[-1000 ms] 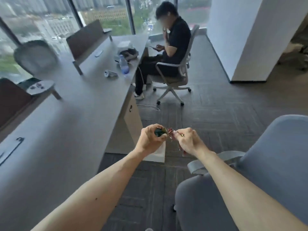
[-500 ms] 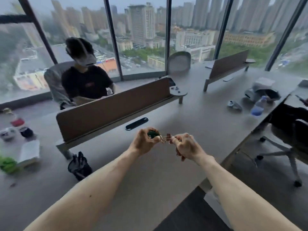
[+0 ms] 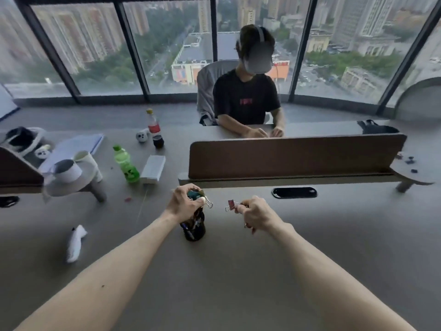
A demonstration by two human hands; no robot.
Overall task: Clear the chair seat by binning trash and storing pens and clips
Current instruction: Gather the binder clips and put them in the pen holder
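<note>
1. Head view, frame centre: right hand (image 3: 256, 215) pinches a red binder clip (image 3: 231, 204); left hand (image 3: 186, 203), closed on green clips (image 3: 196, 195), sits over the dark pen holder (image 3: 193, 226).
2. A clear gap separates the hands.
3. Bare grey desk (image 3: 238, 271) fills the lower frame; a brown divider (image 3: 293, 157) stands beyond, with bottles upper left.

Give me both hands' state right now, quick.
Left hand: closed on a green binder clip, above the pen cup.
Right hand: closed on a red binder clip.
</note>
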